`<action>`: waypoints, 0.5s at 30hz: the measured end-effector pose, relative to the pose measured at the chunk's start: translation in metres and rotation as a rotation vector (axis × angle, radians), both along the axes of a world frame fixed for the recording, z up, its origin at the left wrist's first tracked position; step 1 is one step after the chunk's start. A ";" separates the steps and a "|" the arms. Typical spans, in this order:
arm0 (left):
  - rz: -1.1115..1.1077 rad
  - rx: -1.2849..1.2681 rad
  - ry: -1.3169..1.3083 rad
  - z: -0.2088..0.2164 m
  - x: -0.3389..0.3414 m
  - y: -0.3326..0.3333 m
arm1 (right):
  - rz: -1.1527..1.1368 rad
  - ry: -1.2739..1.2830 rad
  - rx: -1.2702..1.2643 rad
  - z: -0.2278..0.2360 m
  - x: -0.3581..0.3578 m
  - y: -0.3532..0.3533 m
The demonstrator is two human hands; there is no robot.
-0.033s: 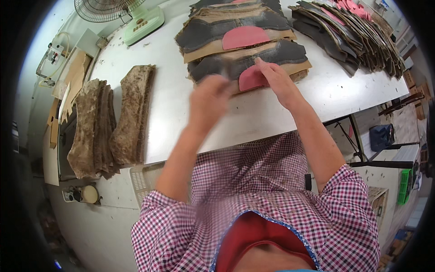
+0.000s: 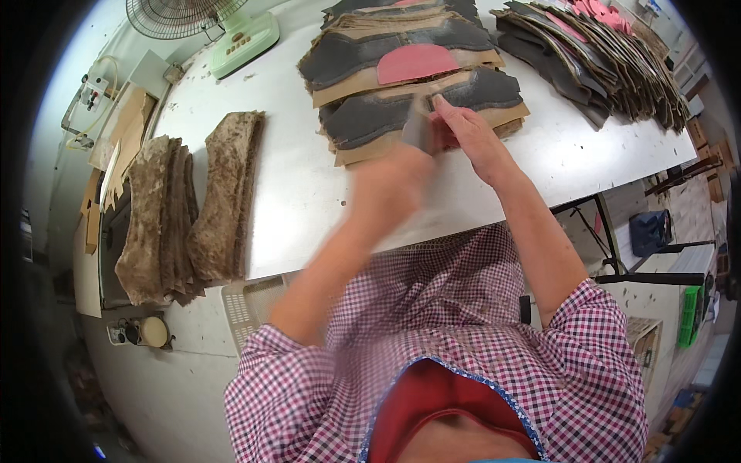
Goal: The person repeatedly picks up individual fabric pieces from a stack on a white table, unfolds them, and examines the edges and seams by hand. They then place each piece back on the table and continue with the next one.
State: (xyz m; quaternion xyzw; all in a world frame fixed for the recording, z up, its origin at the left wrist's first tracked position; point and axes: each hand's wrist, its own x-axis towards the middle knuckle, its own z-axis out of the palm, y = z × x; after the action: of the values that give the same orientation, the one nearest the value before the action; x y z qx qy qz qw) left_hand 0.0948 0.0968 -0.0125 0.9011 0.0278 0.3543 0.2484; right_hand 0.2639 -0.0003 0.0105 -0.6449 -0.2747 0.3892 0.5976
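Note:
My left hand (image 2: pixel 390 185), smeared by motion, is closed on a flat greyish hand tool (image 2: pixel 417 130) whose kind the blur hides. The tool lies over the middle of the nearest layered piece (image 2: pixel 363 119), which has a dark grey face and tan edges. My right hand (image 2: pixel 475 143) presses that piece from the right, thumb stretched along its top and the other fingers bent out of sight. Whether a pink patch sits under the hands cannot be made out. Just beyond, a similar stacked piece carries a pink half-round patch (image 2: pixel 417 64).
Two piles of fuzzy brown pieces (image 2: pixel 224 185) lie at the left of the white table (image 2: pixel 293 201). A large stack of dark pieces (image 2: pixel 594 65) fills the far right, with pink patches (image 2: pixel 602 11) behind. A green fan (image 2: pixel 245 45) stands at the back left.
My left hand and its tool have swung right, close to my right hand. The near pink patch, visible earlier, is now covered or gone from sight. My right hand has hardly moved.

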 end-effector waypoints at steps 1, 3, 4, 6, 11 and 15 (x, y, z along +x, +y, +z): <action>-0.054 0.137 0.148 0.004 0.005 -0.034 | 0.004 0.000 -0.048 0.005 0.000 -0.002; -0.114 0.267 0.300 0.009 0.009 -0.061 | 0.002 -0.010 -0.147 0.013 0.005 -0.010; -0.114 0.259 0.311 0.006 0.010 -0.063 | 0.017 -0.076 -0.127 0.007 0.009 -0.014; -0.130 0.160 0.197 0.013 0.011 -0.063 | 0.034 -0.204 -0.089 -0.004 0.011 -0.022; 0.047 -0.185 -0.051 0.010 0.044 -0.011 | -0.069 -0.154 0.102 -0.026 0.009 -0.033; 0.145 -0.279 0.160 -0.026 0.052 0.023 | -0.114 -0.043 0.060 -0.013 -0.006 -0.088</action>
State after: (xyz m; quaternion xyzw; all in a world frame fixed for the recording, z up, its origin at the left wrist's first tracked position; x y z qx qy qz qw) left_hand 0.1471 0.1199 -0.0385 0.8788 0.1611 0.2913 0.3419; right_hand 0.2576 -0.0880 -0.0030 -0.6495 -0.2620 0.3321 0.6318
